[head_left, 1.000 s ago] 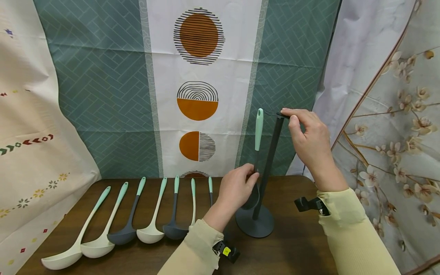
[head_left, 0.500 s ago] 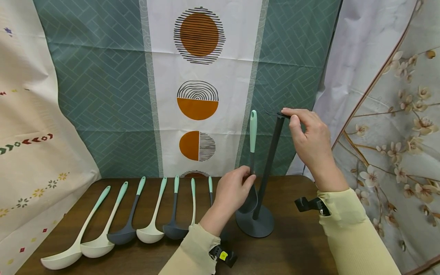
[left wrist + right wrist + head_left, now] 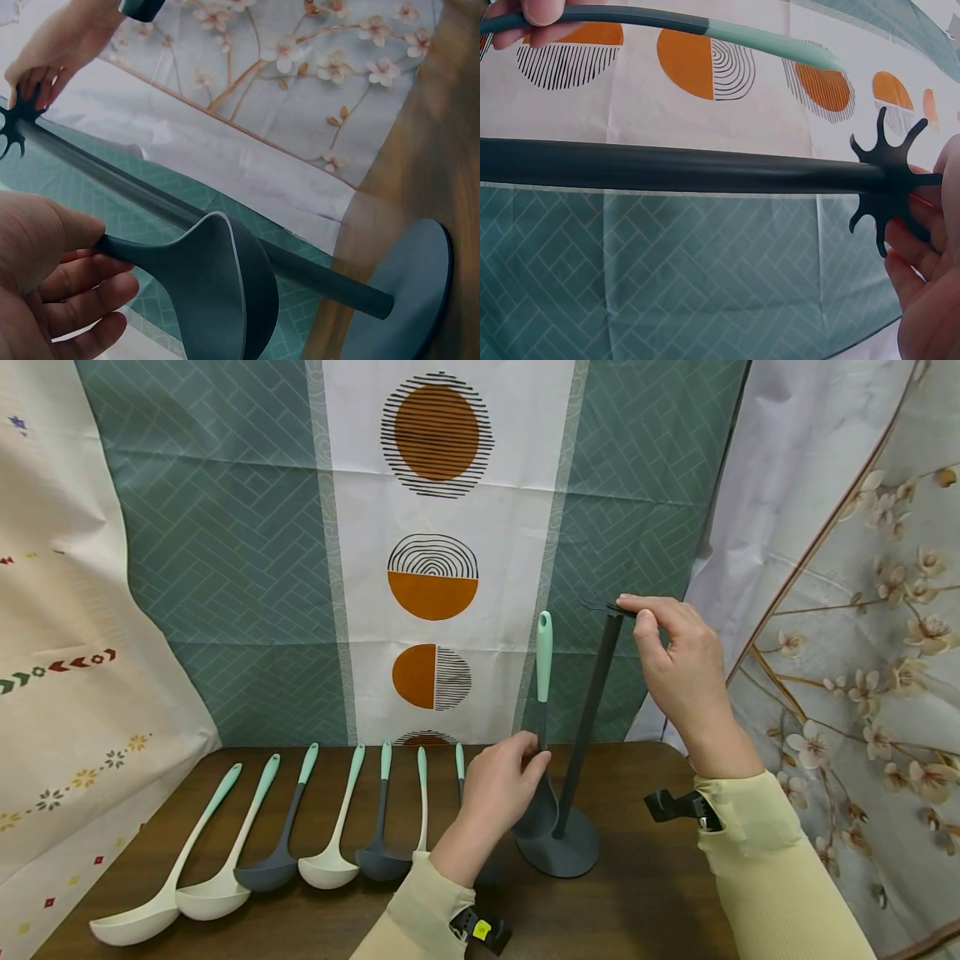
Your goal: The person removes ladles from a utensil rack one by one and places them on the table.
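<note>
My left hand [image 3: 495, 785] pinches the dark lower shaft of a ladle [image 3: 544, 656] and holds it upright, mint handle up. Its deep dark-grey bowl [image 3: 210, 292] hangs beside the pole of a dark utensil stand [image 3: 588, 718], overlapping the stand's round base [image 3: 573, 860] in the head view. At the top of the pole, the fingers and thumb of my right hand [image 3: 678, 668] hold the ring of curved hooks [image 3: 889, 180]. The hooks carry no utensil. In the right wrist view the ladle's handle lies alongside the pole, apart from the hooks.
Several more ladles lie in a row on the brown table [image 3: 630, 910], among them a white ladle [image 3: 150, 918] at far left and a dark ladle [image 3: 270, 868]. My left forearm hides part of the row's right end. Patterned cloths [image 3: 247, 568] hang behind and at both sides.
My left hand has moved left and slightly down with the ladle, and the handle's top has drawn away from the hooks. My right hand stays at the stand's top.
</note>
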The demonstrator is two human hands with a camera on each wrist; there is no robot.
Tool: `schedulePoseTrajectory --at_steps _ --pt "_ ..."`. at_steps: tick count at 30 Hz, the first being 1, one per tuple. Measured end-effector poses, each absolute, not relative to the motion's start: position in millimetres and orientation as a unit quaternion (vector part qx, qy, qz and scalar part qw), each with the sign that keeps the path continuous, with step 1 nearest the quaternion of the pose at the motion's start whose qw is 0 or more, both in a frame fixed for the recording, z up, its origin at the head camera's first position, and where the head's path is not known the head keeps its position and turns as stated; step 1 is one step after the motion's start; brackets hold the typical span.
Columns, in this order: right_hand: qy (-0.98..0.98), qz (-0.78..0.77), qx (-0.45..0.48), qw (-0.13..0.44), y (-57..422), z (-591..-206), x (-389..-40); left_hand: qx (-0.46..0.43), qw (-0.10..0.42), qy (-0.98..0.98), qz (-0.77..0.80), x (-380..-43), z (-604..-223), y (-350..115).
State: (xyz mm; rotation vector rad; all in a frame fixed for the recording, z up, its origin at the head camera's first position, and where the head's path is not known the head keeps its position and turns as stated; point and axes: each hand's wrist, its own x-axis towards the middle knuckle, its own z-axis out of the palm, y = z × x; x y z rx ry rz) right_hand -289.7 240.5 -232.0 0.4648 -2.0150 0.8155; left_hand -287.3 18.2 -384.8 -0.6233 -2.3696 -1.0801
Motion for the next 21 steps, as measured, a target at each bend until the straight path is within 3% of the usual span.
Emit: schedulePoseTrajectory --at_steps 21 --pt "-0.812 0.332 0.184 0.443 240.9 -232.5 -290.1 -0.193 0.224 -0.882 -0.366 -289.6 -396.3 11.1"
